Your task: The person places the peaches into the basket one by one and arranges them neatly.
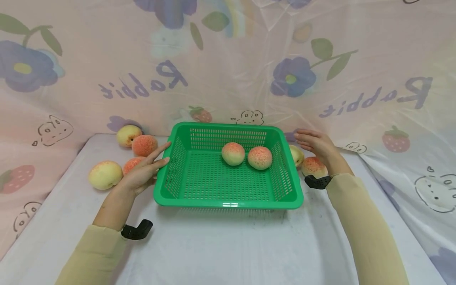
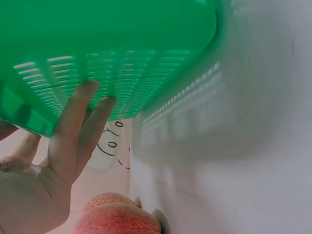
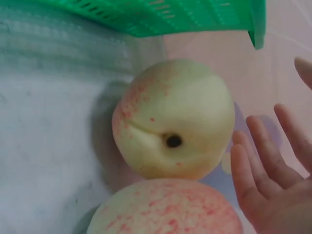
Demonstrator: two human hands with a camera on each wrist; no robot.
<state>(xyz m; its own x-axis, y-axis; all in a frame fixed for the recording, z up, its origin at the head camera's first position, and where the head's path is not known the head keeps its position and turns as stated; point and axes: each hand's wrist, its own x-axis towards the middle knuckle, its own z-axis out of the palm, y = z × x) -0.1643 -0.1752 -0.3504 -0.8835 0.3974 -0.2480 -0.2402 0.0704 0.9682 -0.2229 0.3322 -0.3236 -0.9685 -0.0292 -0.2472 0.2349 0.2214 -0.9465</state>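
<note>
A green plastic basket (image 1: 228, 204) with slotted walls stands in the middle and holds two peaches, a left one (image 1: 233, 153) and a right one (image 1: 260, 158). My left hand (image 1: 141, 174) is at the basket's left side; in the left wrist view its extended fingers (image 2: 73, 117) touch the slotted wall from outside. To the right of the basket, my right hand (image 1: 318, 147) hovers with fingers straight and nothing in it. Below it lie a pale yellow peach (image 3: 180, 117) and a pink-speckled peach (image 3: 165, 209), both apart from the fingers.
Left of the basket lie several more peaches, among them a yellow one (image 1: 105, 175), a reddish one (image 1: 144, 145) and another yellow one (image 1: 129, 135) by the back. A patterned cloth (image 1: 228, 59) hangs behind the white table (image 1: 228, 249).
</note>
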